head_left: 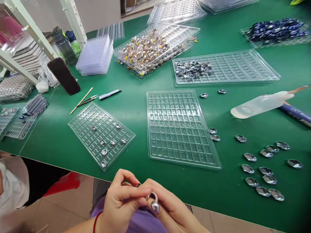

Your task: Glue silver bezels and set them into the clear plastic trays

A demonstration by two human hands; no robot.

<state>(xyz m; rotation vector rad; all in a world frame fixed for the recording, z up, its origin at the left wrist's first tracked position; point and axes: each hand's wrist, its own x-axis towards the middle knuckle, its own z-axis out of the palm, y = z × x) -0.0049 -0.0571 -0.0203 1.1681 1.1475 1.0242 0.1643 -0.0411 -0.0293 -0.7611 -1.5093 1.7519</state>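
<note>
Both my hands meet below the table's front edge, over my lap. My left hand (121,197) pinches a small silver ring-like piece (153,196), fingers closed on it. My right hand (170,210) holds the same piece from below; a shiny silver nail (155,207) shows on one finger. Just beyond them on the green table (136,106) lies a clear plastic tray (179,127) with many small cells. To the left, a second clear tray (100,134) holds several small silver pieces. Loose silver oval pieces (263,170) lie scattered at the right.
A white squeeze bottle (261,104) lies at right. Farther trays hold silver parts (193,68), mixed rings (148,48) and dark blue pieces (274,30). A pen (109,94), tweezers and stick (84,99), dark phone (63,76), stacked trays (96,55). Another person's white sleeve (12,184) is at left.
</note>
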